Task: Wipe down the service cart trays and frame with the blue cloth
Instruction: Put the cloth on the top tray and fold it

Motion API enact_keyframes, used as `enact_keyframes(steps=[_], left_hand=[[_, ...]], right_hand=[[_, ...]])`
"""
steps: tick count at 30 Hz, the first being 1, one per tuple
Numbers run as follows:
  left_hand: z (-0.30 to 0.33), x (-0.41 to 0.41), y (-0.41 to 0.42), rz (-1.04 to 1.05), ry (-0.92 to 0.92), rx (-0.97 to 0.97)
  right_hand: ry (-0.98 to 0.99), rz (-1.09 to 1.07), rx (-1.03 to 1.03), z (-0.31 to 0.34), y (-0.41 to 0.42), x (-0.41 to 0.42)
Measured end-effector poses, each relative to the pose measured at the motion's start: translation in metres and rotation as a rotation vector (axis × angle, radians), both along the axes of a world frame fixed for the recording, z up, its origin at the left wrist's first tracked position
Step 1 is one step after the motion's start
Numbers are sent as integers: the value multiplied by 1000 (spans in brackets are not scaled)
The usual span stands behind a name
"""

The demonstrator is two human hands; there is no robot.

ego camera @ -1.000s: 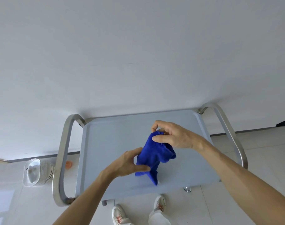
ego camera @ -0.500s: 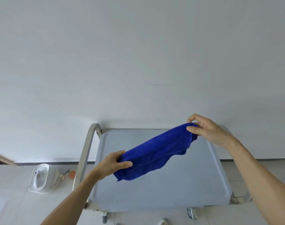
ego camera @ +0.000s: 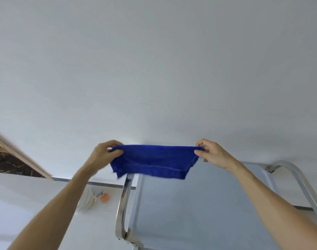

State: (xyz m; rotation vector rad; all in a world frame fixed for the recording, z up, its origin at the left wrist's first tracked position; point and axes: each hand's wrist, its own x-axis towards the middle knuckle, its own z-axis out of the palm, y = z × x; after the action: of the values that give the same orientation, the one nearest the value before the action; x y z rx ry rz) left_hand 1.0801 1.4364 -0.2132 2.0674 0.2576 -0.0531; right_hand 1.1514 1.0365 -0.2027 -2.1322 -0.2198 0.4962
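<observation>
The blue cloth (ego camera: 154, 160) hangs stretched out flat in the air above the far end of the cart. My left hand (ego camera: 104, 155) pinches its left corner and my right hand (ego camera: 210, 153) pinches its right corner. Below it lies the cart's grey top tray (ego camera: 199, 213), bare. A curved steel frame handle (ego camera: 122, 204) runs along the tray's left side and another steel handle (ego camera: 298, 179) along its right. The lower trays are hidden under the top one.
A white wall (ego camera: 154, 69) stands right behind the cart. On the floor to the left sit a stack of white plates (ego camera: 86, 201) and a small orange object (ego camera: 105, 197). A wooden edge with dark stone (ego camera: 11, 163) is at far left.
Both hands lifted the cloth and pulled it apart, from a bunched lump over the tray to a flat, level spread. The view tilted up and shifted left.
</observation>
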Motion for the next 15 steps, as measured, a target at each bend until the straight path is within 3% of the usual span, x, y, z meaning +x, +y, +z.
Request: enact_keyframes(steps=[4, 8, 15], left_hand=[[19, 17, 37, 197, -115, 86], [8, 20, 62, 268, -123, 157], [-86, -38, 66, 225, 140, 225]], right_hand=[[-171, -54, -21, 4, 64, 23], [-201, -80, -77, -2, 112, 31], [-121, 145, -502, -83, 124, -11]])
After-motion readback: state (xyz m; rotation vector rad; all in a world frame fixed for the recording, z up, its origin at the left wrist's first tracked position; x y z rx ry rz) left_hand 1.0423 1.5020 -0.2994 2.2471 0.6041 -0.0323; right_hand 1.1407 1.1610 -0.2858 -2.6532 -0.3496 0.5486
